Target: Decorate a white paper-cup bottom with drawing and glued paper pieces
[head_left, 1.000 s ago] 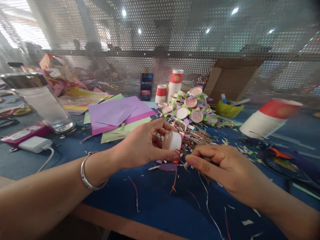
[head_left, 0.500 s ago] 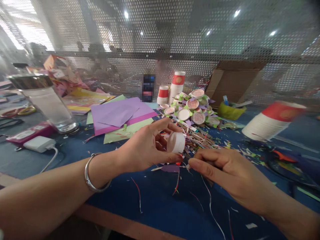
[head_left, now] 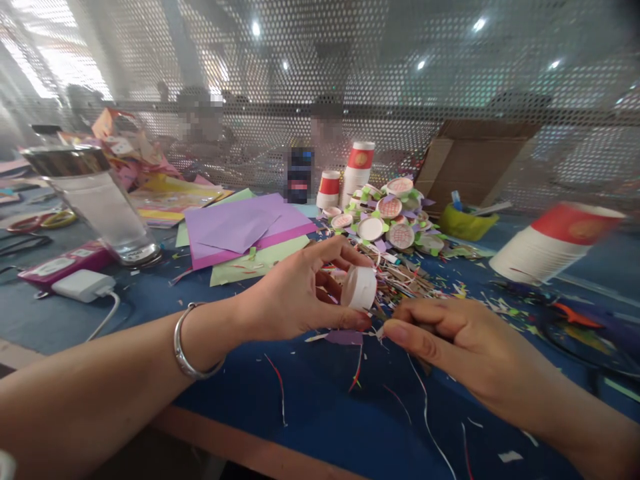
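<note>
My left hand [head_left: 300, 290], with a silver bangle at its wrist, grips a short white paper-cup base [head_left: 363, 289] between thumb and fingers, tilted on its side. Close by on the right, my right hand [head_left: 455, 343] is closed in a pinch; whatever lies between its thumb and forefinger is mostly hidden. Behind both hands spreads a heap of paper scraps [head_left: 407, 277]. Beyond that is a pile of cut cup bottoms [head_left: 370, 229] with green and purple paper bits. A purple scrap [head_left: 345, 337] lies just below the cup base.
Purple paper sheets [head_left: 235, 223] lie left of the scraps. A glass water bottle [head_left: 95, 207] and a white charger [head_left: 83, 285] stand further left. Stacked paper cups [head_left: 357, 177] are at the back, a tilted cup stack [head_left: 550, 243] at right, beside a yellow-green container [head_left: 467, 223].
The whole view has shifted slightly, so things appear a little further right. My left hand still holds the cup base, and my right hand stays pinched beside it.
</note>
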A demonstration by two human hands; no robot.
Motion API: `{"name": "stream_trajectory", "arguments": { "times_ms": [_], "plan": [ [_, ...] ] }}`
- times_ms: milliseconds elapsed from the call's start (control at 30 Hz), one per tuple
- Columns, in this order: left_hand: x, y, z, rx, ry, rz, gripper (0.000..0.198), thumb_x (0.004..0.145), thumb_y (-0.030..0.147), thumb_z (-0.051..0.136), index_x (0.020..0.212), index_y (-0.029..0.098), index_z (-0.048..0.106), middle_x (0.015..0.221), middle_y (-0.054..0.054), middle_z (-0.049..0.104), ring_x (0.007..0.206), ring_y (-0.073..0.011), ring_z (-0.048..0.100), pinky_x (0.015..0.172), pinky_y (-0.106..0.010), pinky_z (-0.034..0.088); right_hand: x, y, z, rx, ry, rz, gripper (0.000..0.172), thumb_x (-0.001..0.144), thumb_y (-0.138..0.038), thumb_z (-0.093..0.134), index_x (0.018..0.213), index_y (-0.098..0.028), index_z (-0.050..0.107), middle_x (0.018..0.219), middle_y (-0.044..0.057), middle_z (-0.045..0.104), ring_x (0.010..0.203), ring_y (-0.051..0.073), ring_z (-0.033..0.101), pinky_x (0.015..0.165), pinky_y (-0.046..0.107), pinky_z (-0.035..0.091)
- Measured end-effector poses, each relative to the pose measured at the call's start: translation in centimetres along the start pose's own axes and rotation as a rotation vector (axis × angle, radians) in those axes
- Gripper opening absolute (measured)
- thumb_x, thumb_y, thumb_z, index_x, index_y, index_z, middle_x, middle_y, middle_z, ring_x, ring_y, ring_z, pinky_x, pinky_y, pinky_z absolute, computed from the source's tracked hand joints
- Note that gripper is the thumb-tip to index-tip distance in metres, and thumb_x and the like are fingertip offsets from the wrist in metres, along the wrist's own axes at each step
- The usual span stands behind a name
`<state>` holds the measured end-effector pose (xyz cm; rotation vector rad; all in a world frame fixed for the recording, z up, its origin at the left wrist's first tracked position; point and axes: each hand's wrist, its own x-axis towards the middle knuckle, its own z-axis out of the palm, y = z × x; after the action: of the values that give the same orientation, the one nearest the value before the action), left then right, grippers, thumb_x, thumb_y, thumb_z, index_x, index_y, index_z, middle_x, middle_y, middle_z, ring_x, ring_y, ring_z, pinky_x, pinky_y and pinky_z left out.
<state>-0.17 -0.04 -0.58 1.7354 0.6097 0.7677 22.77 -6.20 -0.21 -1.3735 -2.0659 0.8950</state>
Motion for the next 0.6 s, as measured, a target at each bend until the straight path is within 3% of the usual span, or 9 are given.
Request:
{"name": "stream_trajectory", "arguments": {
  "times_ms": [200, 367, 600],
  "plan": [
    [0.02, 0.08, -0.08, 0.109, 0.002, 0.036, 0.055, 0.075, 0.026, 0.087, 0.121, 0.019, 0.057, 0.103, -0.004, 0.069, 0.084, -0.015, 0.068, 0.067, -0.026, 0.057, 0.0, 0.05, 0.09, -0.037, 0.021, -0.025, 0.055, 0.095, -0.067, 0.049, 0.062, -0.022, 0.052, 0.059, -0.002, 0.041, 0.054, 0.012, 0.041, 0.046, 0.025, 0.033],
    [-0.27, 0.46, 0.24, 0.279, 0.076, 0.128, 0.046, 0.076, 0.013, 0.081, 0.117, 0.019, 0.06, 0.107, -0.003, 0.068, 0.082, -0.0115, 0.065, 0.065, -0.022, 0.056, 0.24, -0.04, 0.21, -0.052, 0.022, -0.046, 0.054, 0.096, -0.063, 0.05, 0.063, -0.022, 0.053, 0.058, -0.003, 0.041, 0.053, 0.011, 0.04, 0.047, 0.025, 0.032],
    [-0.89, 0.95, 0.41, 0.647, 0.188, 0.373, 0.045, 0.078, 0.005, 0.073, 0.12, 0.019, 0.063, 0.115, -0.005, 0.066, 0.101, -0.0161, 0.065, 0.075, -0.024, 0.056, 0.1, -0.26, 0.46, -0.042, 0.063, -0.043, 0.051, 0.094, -0.064, 0.055, 0.066, -0.022, 0.061, 0.054, -0.005, 0.042, 0.05, 0.01, 0.039, 0.046, 0.025, 0.029]
  ]
}}
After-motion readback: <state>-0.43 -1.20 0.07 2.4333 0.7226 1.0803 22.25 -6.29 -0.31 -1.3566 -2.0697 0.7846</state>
